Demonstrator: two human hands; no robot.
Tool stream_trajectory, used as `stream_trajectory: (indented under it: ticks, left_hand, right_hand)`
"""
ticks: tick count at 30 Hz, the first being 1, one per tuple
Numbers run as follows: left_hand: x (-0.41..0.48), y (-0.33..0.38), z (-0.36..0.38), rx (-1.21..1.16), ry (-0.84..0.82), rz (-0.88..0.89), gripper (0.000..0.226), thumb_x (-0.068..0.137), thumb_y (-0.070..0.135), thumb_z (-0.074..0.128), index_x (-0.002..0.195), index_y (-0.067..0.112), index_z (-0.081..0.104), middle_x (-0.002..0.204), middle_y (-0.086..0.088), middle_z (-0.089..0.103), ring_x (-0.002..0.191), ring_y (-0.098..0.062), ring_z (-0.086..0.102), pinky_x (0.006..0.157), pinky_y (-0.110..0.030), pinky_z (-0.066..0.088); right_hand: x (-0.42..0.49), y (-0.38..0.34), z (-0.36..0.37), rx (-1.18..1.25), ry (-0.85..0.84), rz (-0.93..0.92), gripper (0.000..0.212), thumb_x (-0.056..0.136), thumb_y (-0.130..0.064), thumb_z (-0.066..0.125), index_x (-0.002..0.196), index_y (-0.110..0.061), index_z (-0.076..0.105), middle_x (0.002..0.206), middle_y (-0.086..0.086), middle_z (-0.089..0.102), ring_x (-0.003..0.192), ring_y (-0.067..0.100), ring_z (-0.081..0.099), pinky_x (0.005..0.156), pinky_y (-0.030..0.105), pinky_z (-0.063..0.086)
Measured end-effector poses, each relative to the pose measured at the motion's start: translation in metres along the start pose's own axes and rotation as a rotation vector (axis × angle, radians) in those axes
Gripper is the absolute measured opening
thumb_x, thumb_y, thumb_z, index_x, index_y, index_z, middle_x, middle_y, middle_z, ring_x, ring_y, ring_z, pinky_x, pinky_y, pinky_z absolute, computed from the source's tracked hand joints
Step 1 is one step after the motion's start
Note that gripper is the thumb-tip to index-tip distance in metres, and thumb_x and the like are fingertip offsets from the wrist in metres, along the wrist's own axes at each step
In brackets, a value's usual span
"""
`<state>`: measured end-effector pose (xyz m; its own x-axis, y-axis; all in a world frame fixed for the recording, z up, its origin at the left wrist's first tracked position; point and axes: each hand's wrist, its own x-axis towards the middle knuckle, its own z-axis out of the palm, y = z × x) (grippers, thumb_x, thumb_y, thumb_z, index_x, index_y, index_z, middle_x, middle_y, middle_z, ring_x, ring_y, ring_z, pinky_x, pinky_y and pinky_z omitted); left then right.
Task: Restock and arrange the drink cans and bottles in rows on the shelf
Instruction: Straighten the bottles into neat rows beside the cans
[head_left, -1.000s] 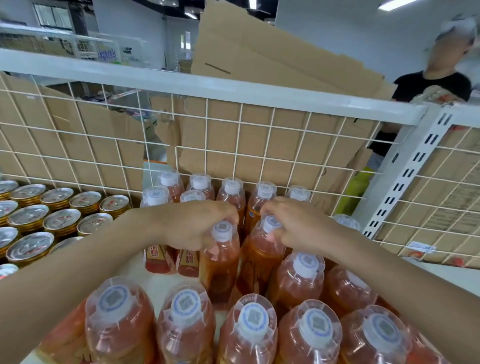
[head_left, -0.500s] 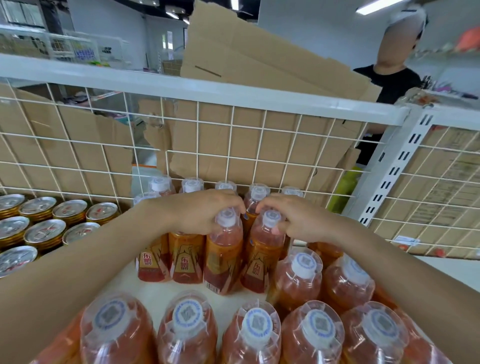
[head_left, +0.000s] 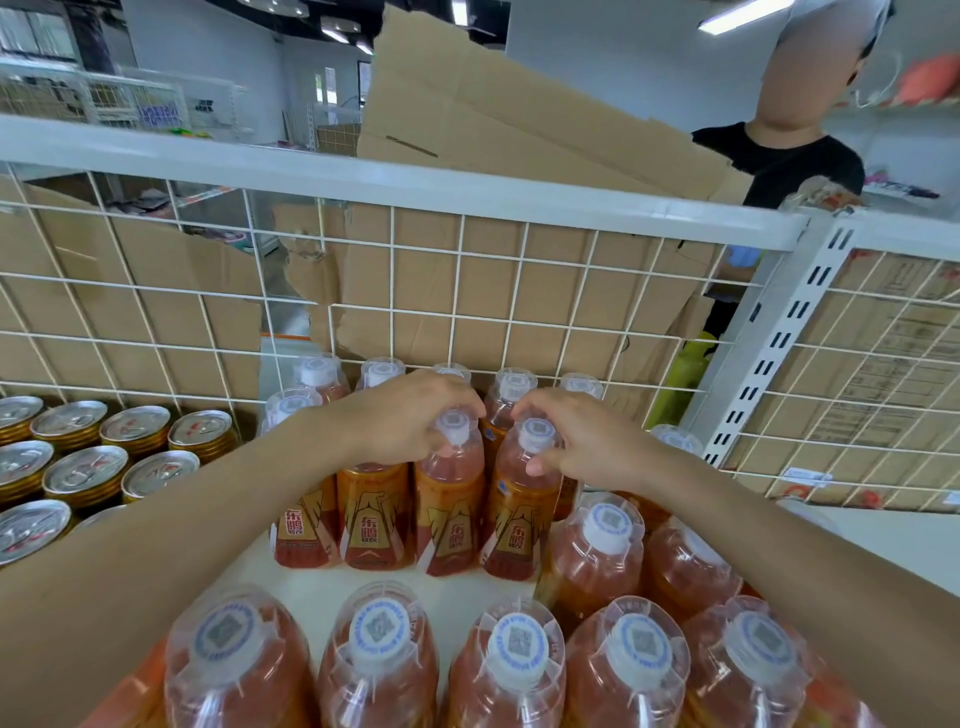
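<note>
While the left hand grips one orange drink bottle by its cap and the right hand pinches the next bottle, both in the second row from the wire grid, the loose bottles farther from it probably await arranging.

Left hand and right hand grip, arms outstretched.
</note>
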<state>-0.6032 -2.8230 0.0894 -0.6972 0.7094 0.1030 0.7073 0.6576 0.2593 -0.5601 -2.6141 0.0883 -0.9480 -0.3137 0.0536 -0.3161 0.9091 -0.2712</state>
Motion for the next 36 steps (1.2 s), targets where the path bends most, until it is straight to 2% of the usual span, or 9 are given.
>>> stream_trajectory:
  ticks: [4, 10, 12, 15, 18, 24, 28, 32, 36]
  left_hand:
    - [0.0, -0.007, -0.001, 0.01, -0.003, 0.01, 0.049, 0.083, -0.001, 0.055, 0.126, 0.024, 0.054, 0.128, 0.007, 0.055, 0.12, -0.01, 0.045, 0.1, -0.024, 0.034]
    - [0.0, -0.008, -0.001, 0.012, -0.011, 0.0, 0.052, 0.083, -0.003, 0.053, 0.127, 0.025, 0.053, 0.13, 0.006, 0.053, 0.122, -0.011, 0.044, 0.102, -0.035, 0.037]
    - [0.001, -0.007, -0.001, 0.006, -0.018, -0.011, 0.053, 0.083, -0.004, 0.052, 0.127, 0.026, 0.052, 0.131, 0.004, 0.052, 0.123, -0.012, 0.043, 0.102, -0.035, 0.038]
    - [0.001, -0.005, 0.0, -0.005, -0.022, -0.019, 0.049, 0.083, 0.011, 0.062, 0.129, 0.025, 0.05, 0.131, 0.006, 0.051, 0.121, -0.012, 0.044, 0.1, -0.031, 0.037]
    - [-0.001, -0.001, 0.004, 0.0, -0.026, -0.047, 0.064, 0.075, 0.026, 0.076, 0.131, 0.023, 0.045, 0.128, 0.006, 0.049, 0.117, -0.012, 0.044, 0.094, -0.028, 0.038]
    - [-0.001, 0.003, 0.008, 0.14, -0.001, -0.001, 0.061, 0.077, 0.021, 0.074, 0.129, 0.02, 0.043, 0.126, 0.002, 0.045, 0.115, -0.016, 0.044, 0.093, -0.032, 0.039]
    - [-0.004, 0.003, 0.006, 0.184, -0.011, 0.015, 0.063, 0.078, 0.026, 0.072, 0.132, 0.023, 0.04, 0.129, 0.004, 0.045, 0.116, -0.015, 0.045, 0.092, -0.035, 0.042]
    - [-0.002, 0.009, 0.001, 0.212, -0.096, 0.027, 0.074, 0.08, 0.031, 0.07, 0.141, 0.021, 0.031, 0.137, 0.001, 0.039, 0.125, -0.017, 0.039, 0.099, -0.038, 0.039]
    - [0.005, 0.028, -0.006, 0.197, -0.124, 0.118, 0.076, 0.084, 0.04, 0.064, 0.146, 0.022, 0.023, 0.144, 0.0, 0.034, 0.129, -0.019, 0.035, 0.103, -0.036, 0.034]
  right_hand:
    - [0.006, -0.004, 0.003, 0.017, 0.004, -0.063, 0.051, 0.079, -0.022, 0.072, 0.125, -0.022, 0.049, 0.131, -0.005, 0.05, 0.12, 0.012, 0.045, 0.091, 0.024, 0.034]
    - [0.014, -0.003, 0.002, 0.045, 0.007, -0.05, 0.051, 0.079, -0.02, 0.072, 0.125, -0.019, 0.05, 0.133, -0.001, 0.051, 0.106, 0.007, 0.047, 0.086, 0.023, 0.034]
    - [0.015, -0.001, 0.002, 0.044, 0.001, -0.047, 0.051, 0.08, -0.02, 0.072, 0.126, -0.019, 0.049, 0.134, 0.0, 0.05, 0.111, 0.009, 0.047, 0.088, 0.023, 0.035]
    - [0.015, -0.001, 0.002, 0.04, -0.007, -0.038, 0.053, 0.08, -0.022, 0.071, 0.128, -0.021, 0.048, 0.131, -0.002, 0.048, 0.118, 0.014, 0.045, 0.086, 0.022, 0.032]
    - [0.014, 0.001, 0.002, 0.058, -0.018, -0.031, 0.054, 0.081, -0.023, 0.07, 0.13, -0.023, 0.047, 0.126, -0.002, 0.044, 0.115, 0.015, 0.044, 0.084, 0.023, 0.031]
    - [0.008, 0.001, 0.0, -0.044, -0.046, -0.029, 0.062, 0.083, -0.028, 0.068, 0.137, -0.024, 0.038, 0.14, -0.001, 0.041, 0.123, 0.017, 0.043, 0.098, 0.034, 0.038]
    - [-0.005, 0.001, -0.006, -0.076, -0.013, -0.026, 0.066, 0.086, -0.033, 0.064, 0.142, -0.022, 0.031, 0.145, 0.0, 0.039, 0.127, 0.017, 0.041, 0.101, 0.029, 0.035]
    - [-0.031, -0.002, -0.019, 0.012, 0.071, -0.017, 0.05, 0.089, -0.035, 0.059, 0.135, -0.024, 0.043, 0.134, -0.001, 0.05, 0.113, 0.01, 0.051, 0.089, 0.021, 0.037]
    - [-0.068, -0.005, -0.032, 0.137, -0.022, -0.032, 0.028, 0.084, -0.044, 0.059, 0.104, -0.027, 0.067, 0.099, -0.016, 0.064, 0.091, -0.001, 0.059, 0.085, 0.027, 0.049]
